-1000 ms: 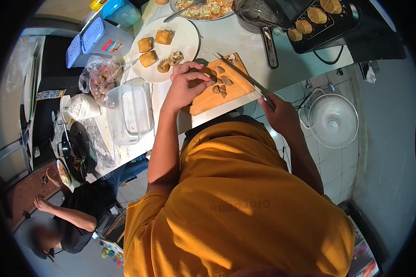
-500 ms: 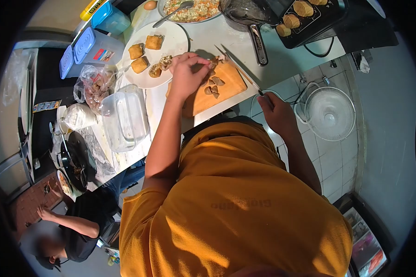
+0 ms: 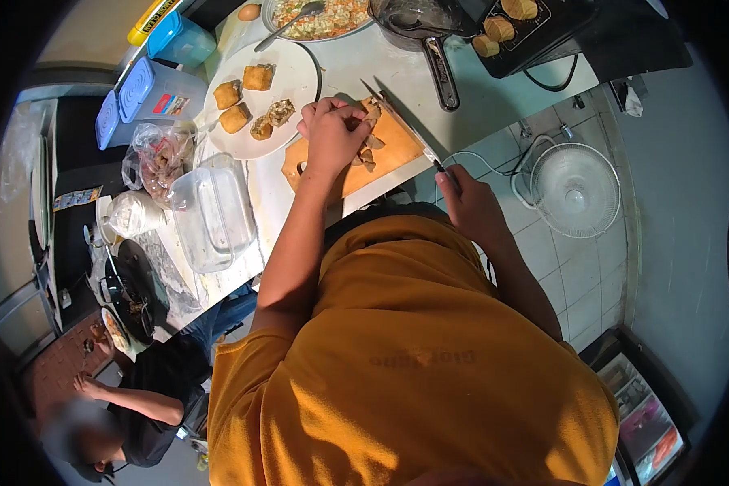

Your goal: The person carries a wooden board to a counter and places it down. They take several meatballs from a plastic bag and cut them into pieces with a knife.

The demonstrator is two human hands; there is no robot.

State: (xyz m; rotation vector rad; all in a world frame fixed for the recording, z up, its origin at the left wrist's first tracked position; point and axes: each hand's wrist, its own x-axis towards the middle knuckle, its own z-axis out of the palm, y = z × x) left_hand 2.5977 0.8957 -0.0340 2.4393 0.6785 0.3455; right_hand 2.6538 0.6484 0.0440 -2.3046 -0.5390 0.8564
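Note:
My left hand [image 3: 334, 136] is over the wooden cutting board [image 3: 398, 158], its fingers bent and drawn together at the brown food pieces [image 3: 370, 150]. Whatever is between the fingertips is hidden. In my right hand [image 3: 467, 201] is the handle of a knife [image 3: 409, 125], its long blade lying along the board's far right edge. Left of the board, a white plate [image 3: 247, 74] carries several golden fried tofu cubes [image 3: 257, 78]. One opened piece with a pale filling [image 3: 280, 112] lies on its near right side, close to my left hand.
A metal bowl of chopped filling [image 3: 320, 20] with a spoon, a black pan [image 3: 439, 73] and a tray of browned pieces [image 3: 499, 29] stand behind. Plastic containers [image 3: 212, 219] line the left. A white basket [image 3: 575, 190] is at right. Another person [image 3: 158, 389] works lower left.
My left hand's fingers have curled down onto the pieces on the board. My right hand still grips the knife in nearly the same place. The whole view has shifted slightly.

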